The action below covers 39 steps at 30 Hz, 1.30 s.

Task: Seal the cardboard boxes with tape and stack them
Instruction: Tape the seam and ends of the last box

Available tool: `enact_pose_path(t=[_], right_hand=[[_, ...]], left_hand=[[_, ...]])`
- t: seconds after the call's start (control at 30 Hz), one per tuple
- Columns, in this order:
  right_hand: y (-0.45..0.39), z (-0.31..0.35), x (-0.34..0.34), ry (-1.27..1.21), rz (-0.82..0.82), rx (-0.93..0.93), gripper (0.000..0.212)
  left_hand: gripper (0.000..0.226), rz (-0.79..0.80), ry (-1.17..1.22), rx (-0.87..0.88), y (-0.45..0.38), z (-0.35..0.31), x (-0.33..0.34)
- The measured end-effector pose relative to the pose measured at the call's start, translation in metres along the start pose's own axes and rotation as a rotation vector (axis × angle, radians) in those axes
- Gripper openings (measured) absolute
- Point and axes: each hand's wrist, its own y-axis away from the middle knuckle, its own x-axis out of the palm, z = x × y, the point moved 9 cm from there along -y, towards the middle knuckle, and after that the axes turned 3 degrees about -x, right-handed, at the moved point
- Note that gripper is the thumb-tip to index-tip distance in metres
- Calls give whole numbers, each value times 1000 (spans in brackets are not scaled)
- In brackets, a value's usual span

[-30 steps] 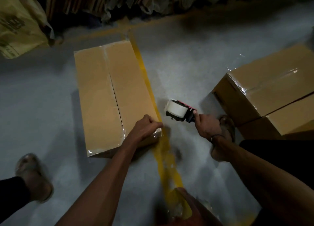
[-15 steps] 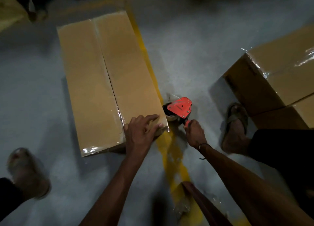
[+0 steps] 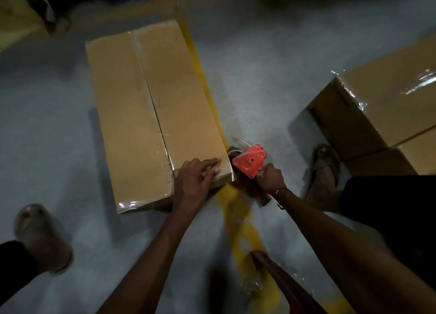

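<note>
On the floor, the long box [image 3: 151, 115] has tape on its near end but its centre seam looks unsealed, the left hand [image 3: 195, 179] pressing flat on its corner while the right hand [image 3: 270, 179] grips the tape dispenser [image 3: 250, 160] beside it; stacked taped boxes [image 3: 387, 115] wait right.

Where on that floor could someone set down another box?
Bare floor lies left of the long cardboard box, and between it and the stacked boxes at right. It is crowded by the near right corner, where the left hand, right hand and tape dispenser meet.
</note>
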Motion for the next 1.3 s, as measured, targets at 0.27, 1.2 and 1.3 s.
enact_pose_path(t=[0.27,1.2,1.3], right_hand=[[70,187,-56,-218,-113,-686,2],[121,236,47,630,30,-1175,31],[127,236,51,762,39,-1287,35]], left_hand=[[11,-86,87,-105,13,31,-45],[16,-39,-260,-50,58,60,-74],[31,9,-455,100,60,60,-66]])
